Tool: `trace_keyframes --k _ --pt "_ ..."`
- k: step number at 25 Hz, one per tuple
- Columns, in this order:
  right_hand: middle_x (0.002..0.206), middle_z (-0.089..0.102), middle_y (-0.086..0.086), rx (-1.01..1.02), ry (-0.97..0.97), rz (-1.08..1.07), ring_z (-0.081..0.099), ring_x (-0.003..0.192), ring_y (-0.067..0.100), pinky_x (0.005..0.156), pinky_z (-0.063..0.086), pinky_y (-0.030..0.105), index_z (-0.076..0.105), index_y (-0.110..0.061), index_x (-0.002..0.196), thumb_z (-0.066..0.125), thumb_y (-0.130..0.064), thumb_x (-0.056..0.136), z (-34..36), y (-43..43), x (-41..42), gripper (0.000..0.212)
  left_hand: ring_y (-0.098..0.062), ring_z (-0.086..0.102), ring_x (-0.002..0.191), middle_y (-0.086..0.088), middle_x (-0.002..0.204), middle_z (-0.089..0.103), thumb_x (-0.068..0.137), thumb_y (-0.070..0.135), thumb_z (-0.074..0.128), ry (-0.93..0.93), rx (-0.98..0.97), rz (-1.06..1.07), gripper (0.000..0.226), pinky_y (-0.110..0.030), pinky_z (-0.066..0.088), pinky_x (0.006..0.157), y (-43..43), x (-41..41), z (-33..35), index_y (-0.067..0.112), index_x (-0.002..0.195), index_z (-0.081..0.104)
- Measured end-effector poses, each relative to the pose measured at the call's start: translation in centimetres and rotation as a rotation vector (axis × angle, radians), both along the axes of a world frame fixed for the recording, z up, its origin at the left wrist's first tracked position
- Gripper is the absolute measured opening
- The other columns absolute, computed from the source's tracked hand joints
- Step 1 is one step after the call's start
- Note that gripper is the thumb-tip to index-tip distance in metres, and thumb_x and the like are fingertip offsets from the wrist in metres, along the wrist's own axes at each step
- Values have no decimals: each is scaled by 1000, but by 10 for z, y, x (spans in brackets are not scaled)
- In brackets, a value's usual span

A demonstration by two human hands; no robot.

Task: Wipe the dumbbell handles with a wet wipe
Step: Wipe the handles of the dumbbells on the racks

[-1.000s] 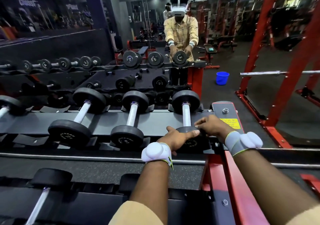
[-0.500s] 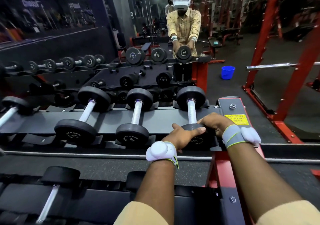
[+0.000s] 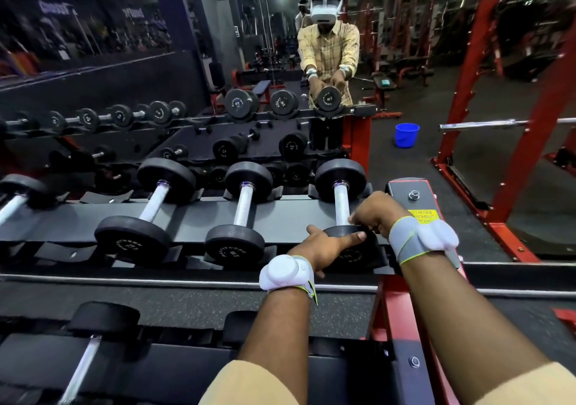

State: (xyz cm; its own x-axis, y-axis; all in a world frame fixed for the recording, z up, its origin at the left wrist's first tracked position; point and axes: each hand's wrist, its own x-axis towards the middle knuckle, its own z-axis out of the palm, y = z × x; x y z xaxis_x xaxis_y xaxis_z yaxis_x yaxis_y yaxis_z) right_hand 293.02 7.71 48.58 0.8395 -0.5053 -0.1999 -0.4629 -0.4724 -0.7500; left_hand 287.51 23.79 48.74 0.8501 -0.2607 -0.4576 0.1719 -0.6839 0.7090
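The left hand (image 3: pixel 327 245) grips the near head of the rightmost dumbbell (image 3: pixel 341 202), thumb laid across its top. The right hand (image 3: pixel 375 214), fingers curled, holds that head's upper edge beside the handle. The dumbbell lies on a rack (image 3: pixel 280 214). A second dumbbell (image 3: pixel 243 205) lies just left of it, and a blue bucket (image 3: pixel 406 134) stands well beyond it.

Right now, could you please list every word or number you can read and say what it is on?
"RETURN", "WEIGHT", "USE": yellow sticker on the rack end, partly covered by a wristband.
"5": near plate of the middle dumbbell; its curved brand is too small to read.
Lettering on the left dumbbell, the wall sign and the mirrored dumbbells: blurred, unreadable.
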Motion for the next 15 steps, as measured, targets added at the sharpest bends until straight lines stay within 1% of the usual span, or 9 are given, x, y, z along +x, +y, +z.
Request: trace_keyframes --k 1,3,5,6,8,10,11,13,15 --pt "103 72 12 -34 -15 -40 68 90 25 79 54 32 70 -1 102 77 -29 68 1 5 -2 44 -26 64 94 -3 119 46 63 86 59 1 -2 4 104 -35 56 65 0 0 2 20 134 20" --pt "110 70 13 -70 -30 -81 66 103 29 79 51 29 69 -3 105 71 -27 72 -1 10 -6 41 -26 64 93 -1 117 45 64 86 59 2 -1 8 102 -35 55 62 -2 -2 3 20 132 21" --pt "107 70 13 -69 -18 0 65 103 29 74 46 27 71 -6 99 72 -28 76 -10 9 -5 32 -25 63 96 -1 117 45 67 83 60 -1 -5 5 95 -32 54 59 -2 -2 2 20 127 23" --pt "104 72 12 -76 -20 48 66 101 28 74 47 26 72 -7 94 74 -29 75 -17 5 -4 30 -24 62 99 -1 117 45 69 82 60 2 -11 3 92 -31 53 58 -1 -2 3 20 126 23" --pt "101 73 11 -75 -48 16 67 99 27 78 52 28 75 -9 93 74 -26 74 -19 2 -3 26 -24 60 103 -1 118 45 71 80 60 2 -24 -6 93 -28 49 54 0 -1 3 20 131 22" --pt "105 71 14 8 -107 -70 66 100 29 76 50 28 72 -6 102 65 -19 81 -15 5 2 26 -25 60 104 -2 121 45 72 80 60 5 -25 3 97 -27 47 52 -2 0 3 18 136 20" --pt "108 69 16 17 -95 -87 65 102 30 75 47 29 69 -4 107 60 -16 85 -14 8 4 27 -25 61 103 -3 121 46 72 80 59 3 -20 8 98 -27 47 51 -2 0 3 17 135 20" --pt "113 65 20 -46 -36 -33 63 107 33 76 45 31 63 3 114 54 -12 90 -12 11 3 29 -25 61 103 -2 118 45 71 81 60 -2 -10 10 98 -26 47 50 -3 1 1 16 134 22" --pt "116 64 19 -105 24 29 61 111 34 79 46 32 61 5 114 55 -13 89 -15 4 5 32 -25 61 103 -1 117 45 69 82 60 3 -14 7 98 -27 47 51 -3 2 0 17 132 23"
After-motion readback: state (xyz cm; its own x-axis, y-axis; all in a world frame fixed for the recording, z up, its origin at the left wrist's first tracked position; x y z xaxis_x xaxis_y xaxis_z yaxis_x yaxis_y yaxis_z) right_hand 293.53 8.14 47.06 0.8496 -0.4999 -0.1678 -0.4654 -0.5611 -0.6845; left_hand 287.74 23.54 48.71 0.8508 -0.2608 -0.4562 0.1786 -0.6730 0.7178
